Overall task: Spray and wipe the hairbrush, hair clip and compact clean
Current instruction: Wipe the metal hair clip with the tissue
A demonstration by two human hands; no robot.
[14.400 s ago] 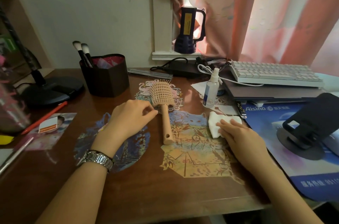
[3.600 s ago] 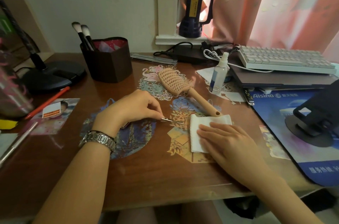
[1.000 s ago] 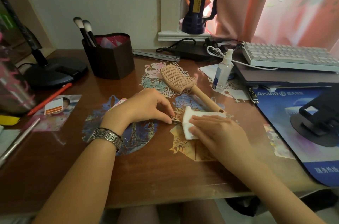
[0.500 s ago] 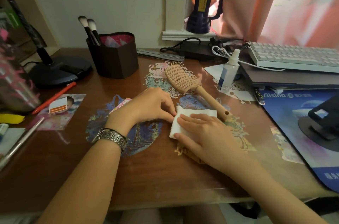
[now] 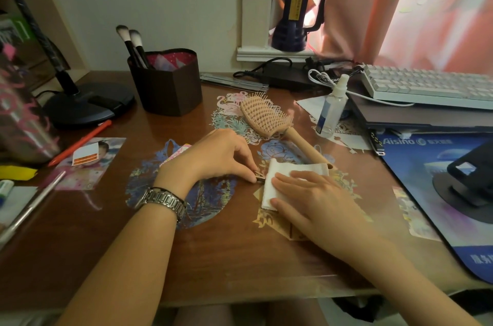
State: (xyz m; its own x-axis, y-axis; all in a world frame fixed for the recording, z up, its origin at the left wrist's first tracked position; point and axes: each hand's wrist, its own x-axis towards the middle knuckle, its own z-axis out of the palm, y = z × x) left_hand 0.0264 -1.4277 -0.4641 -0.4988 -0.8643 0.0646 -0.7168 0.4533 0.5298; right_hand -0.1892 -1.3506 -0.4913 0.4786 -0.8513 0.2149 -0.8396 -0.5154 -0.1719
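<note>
1. Head view: the left hand [image 5: 221, 157] pinches the hair clip [image 5: 259, 175] flat on the desk [image 5: 106, 245]; the right hand [image 5: 306, 195], fingers straight, presses the white wipe [image 5: 277, 173] over it.
2. Best to wipe with short strokes, keeping the clip pinned.
3. The hairbrush [image 5: 269, 120] handle lies just behind the wipe; nearer the desk's front edge there is open room.

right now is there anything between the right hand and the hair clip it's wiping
Only the folded white wipe. The right hand presses flat on it, and it covers most of the thin metal hair clip, whose end the left hand pinches on the brown wooden desk. Nothing else visible intervenes.
</note>
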